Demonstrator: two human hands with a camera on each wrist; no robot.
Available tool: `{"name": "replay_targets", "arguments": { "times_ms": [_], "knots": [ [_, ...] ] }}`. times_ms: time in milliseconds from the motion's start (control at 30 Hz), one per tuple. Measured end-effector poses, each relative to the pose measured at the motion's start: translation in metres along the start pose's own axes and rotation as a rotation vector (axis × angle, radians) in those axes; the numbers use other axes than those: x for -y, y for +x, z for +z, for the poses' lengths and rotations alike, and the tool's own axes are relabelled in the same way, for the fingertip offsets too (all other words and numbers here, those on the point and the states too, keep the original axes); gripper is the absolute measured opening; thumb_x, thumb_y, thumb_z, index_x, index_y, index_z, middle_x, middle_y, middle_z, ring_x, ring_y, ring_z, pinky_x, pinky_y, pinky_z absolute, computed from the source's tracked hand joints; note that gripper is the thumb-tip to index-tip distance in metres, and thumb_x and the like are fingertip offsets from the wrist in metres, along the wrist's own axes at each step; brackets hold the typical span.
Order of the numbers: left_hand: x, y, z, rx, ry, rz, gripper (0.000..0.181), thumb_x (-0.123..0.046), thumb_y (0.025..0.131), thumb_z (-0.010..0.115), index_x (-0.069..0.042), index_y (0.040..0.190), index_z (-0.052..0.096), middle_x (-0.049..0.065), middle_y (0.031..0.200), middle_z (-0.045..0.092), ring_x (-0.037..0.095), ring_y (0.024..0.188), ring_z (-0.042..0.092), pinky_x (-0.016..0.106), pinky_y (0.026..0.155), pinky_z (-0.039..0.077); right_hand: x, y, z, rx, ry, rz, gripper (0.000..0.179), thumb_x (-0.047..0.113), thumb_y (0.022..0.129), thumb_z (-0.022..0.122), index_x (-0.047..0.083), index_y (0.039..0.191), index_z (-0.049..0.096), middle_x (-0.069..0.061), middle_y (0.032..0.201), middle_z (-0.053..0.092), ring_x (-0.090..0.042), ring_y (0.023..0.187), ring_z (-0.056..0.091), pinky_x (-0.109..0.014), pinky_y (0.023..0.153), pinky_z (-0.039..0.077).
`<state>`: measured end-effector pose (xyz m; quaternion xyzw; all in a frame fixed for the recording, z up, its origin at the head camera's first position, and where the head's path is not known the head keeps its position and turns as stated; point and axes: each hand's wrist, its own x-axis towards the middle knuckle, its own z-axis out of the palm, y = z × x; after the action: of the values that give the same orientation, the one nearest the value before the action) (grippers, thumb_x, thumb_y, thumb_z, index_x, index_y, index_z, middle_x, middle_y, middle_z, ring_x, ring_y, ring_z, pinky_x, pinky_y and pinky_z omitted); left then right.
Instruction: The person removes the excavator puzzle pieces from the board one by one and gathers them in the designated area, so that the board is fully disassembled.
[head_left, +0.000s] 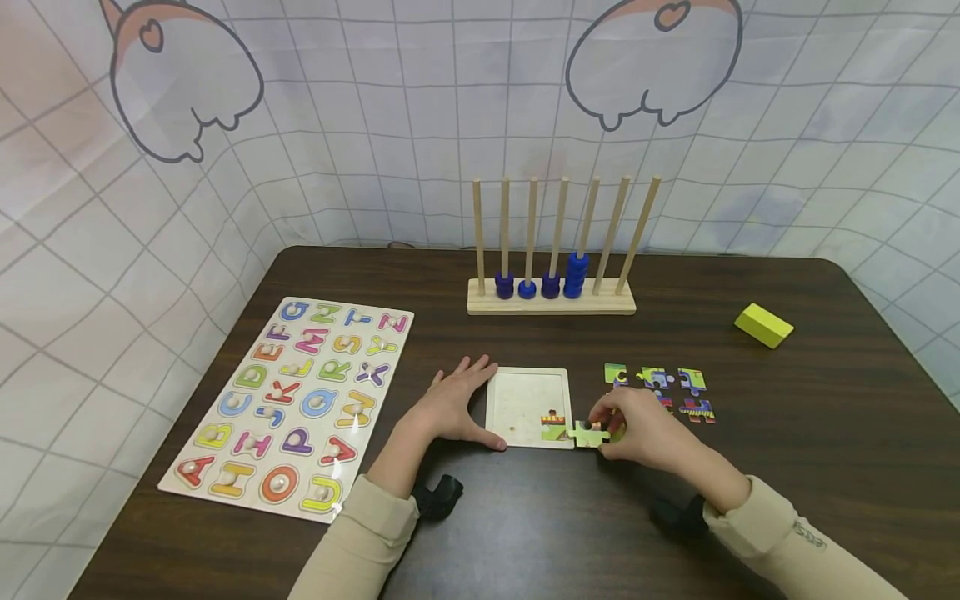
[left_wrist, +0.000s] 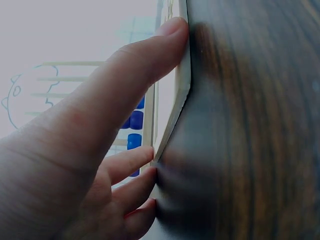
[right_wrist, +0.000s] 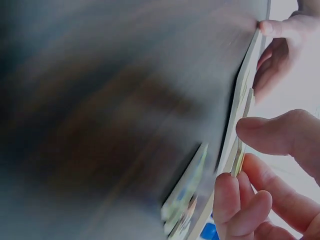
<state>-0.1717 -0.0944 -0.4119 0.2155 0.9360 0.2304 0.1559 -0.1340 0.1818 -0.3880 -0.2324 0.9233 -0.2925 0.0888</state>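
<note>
A square wooden puzzle tray (head_left: 525,400) lies at the table's middle, with one picture piece (head_left: 553,427) in its lower right corner. My left hand (head_left: 453,404) rests at the tray's left side, fingers spread and thumb on the lower left corner; the left wrist view shows the thumb (left_wrist: 170,37) on the frame. My right hand (head_left: 637,425) pinches a green jigsaw piece (head_left: 588,435) between thumb and fingers at the tray's right edge. In the right wrist view this jigsaw piece (right_wrist: 240,157) appears edge-on. Several loose jigsaw pieces (head_left: 692,381) lie beyond my right hand.
An alphabet peg board (head_left: 307,392) lies at the left. Behind the tray stands a wooden rack (head_left: 551,307) with upright pegs and blue beads (head_left: 576,275). A yellow block (head_left: 763,325) sits at the far right. A patterned cloth (head_left: 450,125) hangs behind the table.
</note>
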Motion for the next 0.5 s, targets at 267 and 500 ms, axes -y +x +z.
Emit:
{"name": "replay_targets", "arguments": {
  "times_ms": [267,500],
  "knots": [
    [-0.001,-0.001,-0.001,-0.001,-0.009,-0.008,0.108,-0.050,0.058,0.082,-0.015,0.145,0.029,0.003,0.151,0.019,0.025,0.139,0.009,0.054,0.107,0.007,-0.011,-0.017,-0.011,-0.048,-0.027,0.017,0.027,0.003,0.061,0.079,0.003,0.085,0.067,0.000,0.080,0.061,-0.011,0.064,0.056,-0.024,0.057,0.048],
    [-0.001,0.000,0.000,0.001,-0.005,-0.011,0.108,-0.050,0.058,0.082,-0.015,0.145,0.029,0.002,0.151,0.019,0.024,0.139,0.009,0.054,0.108,0.007,-0.021,-0.031,-0.020,-0.059,-0.043,0.054,0.027,0.003,0.062,0.080,0.004,0.085,0.067,-0.001,0.082,0.063,-0.013,0.066,0.059,-0.027,0.058,0.050]
  ]
}}
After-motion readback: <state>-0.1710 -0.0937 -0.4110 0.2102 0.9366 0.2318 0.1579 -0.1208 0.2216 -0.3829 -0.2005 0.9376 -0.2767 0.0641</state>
